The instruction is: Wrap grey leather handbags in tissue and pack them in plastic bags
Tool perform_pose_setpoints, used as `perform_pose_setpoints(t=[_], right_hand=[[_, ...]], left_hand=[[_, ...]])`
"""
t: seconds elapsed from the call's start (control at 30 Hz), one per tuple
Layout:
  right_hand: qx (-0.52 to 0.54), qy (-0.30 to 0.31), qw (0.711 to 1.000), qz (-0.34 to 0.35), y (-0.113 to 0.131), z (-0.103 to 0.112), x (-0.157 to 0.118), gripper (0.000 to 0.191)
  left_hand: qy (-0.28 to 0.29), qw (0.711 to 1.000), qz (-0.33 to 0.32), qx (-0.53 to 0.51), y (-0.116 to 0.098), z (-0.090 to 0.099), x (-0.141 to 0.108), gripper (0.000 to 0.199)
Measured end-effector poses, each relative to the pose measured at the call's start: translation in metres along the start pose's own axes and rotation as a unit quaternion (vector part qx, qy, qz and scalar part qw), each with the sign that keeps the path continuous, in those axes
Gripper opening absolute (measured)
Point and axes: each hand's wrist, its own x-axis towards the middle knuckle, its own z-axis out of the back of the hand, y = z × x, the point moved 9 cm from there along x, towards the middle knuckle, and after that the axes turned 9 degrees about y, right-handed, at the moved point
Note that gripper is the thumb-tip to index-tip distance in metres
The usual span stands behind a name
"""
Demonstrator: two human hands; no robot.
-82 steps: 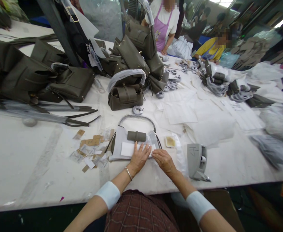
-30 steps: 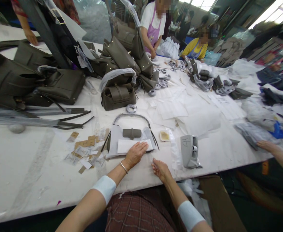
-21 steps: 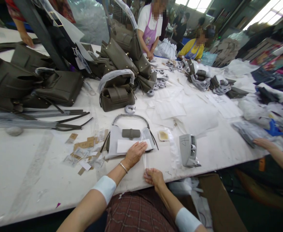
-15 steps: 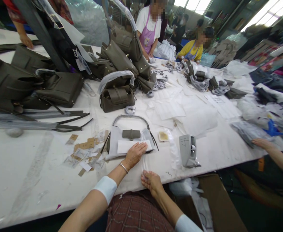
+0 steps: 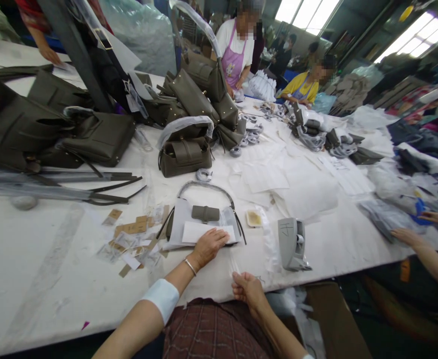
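A dark olive handbag (image 5: 169, 227) lies in front of me, its flap and body covered with thin white wrapping and its strap arched away from me. Across its lower front rests a folded white paper (image 5: 191, 232). My left hand (image 5: 210, 245) is laid flat on the paper's right part, fingers stretched out. Nearer the table edge, my right hand (image 5: 248, 290) has thumb and fingers pinched on a thin clear strip (image 5: 235, 265), whose far end is hard to make out. To the right stand a grey tape dispenser (image 5: 289, 244) and a small dish (image 5: 254, 218) with something yellowish.
Tags and small packets (image 5: 131, 244) lie scattered left of the bag. Behind it stands another olive handbag (image 5: 185, 157), with more bags piled beyond. White paper sheets (image 5: 301, 184) spread to the right. A co-worker's hands (image 5: 409, 237) work at the far right.
My right hand has moved right, still pinching the clear strip. My left hand stays flat on the paper. The view has shifted slightly.
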Motion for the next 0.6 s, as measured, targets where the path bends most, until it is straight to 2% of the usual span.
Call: perform_pose_setpoints(t=[0.13, 0.33, 0.43, 0.6], right_hand=[[0.032, 0.002, 0.998, 0.053, 0.045, -0.023, -0.004, 0.054], [0.069, -0.013, 0.995, 0.067, 0.097, -0.031, 0.005, 0.047], [0.037, -0.006, 0.997, 0.067, 0.113, -0.037, 0.017, 0.041], [-0.077, 0.061, 0.993, 0.071, 0.139, -0.047, 0.029, 0.038]], left_hand=[[0.006, 1.000, 0.013, -0.014, 0.000, 0.003, 0.003, 0.029], [0.008, 0.998, 0.017, -0.055, -0.001, 0.013, 0.001, 0.014], [-0.002, 0.997, 0.010, -0.078, -0.003, 0.017, 0.000, 0.022], [-0.049, 0.989, 0.121, -0.068, 0.012, 0.017, 0.001, 0.017]])
